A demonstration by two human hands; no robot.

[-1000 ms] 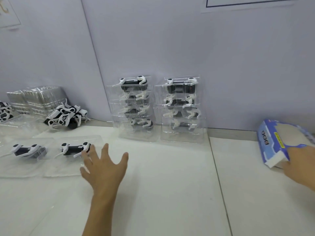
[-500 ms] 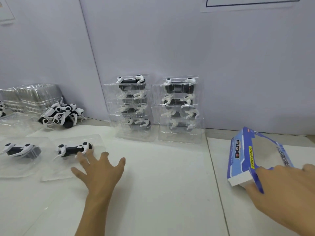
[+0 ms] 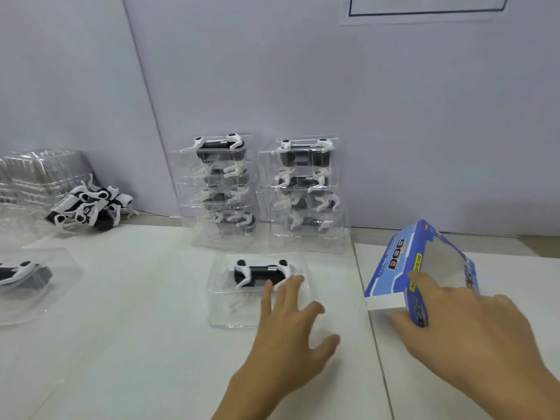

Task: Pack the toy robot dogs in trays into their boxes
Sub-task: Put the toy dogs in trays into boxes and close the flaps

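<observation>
Clear moulded plastic tray (image 3: 257, 304) holding one black-and-white toy robot dog (image 3: 260, 272) lies flat on the white tabletop (image 3: 145, 344), just in front of two stacks of filled clear trays (image 3: 263, 195) against the wall. Dog's long axis runs left–right.

Left hand (image 3: 291, 334) is spread flat, fingers straight, fingertips (image 3: 292, 284) on the tray's right front part, touching the dog or just short of it; nothing gripped.

Right hand (image 3: 463, 325) pinches the near corner of the blue windowed cardboard box (image 3: 421, 268), thumb under, fingers over. Box sits tilted just right of the tray, white end edge turned towards it.

Judgement: the tray must travel rightwards, end first, into that end; the left hand is nearer.

Hard to make out: whether the box end is open. Second tray with a dog (image 3: 27, 277) is cut off at left.
</observation>
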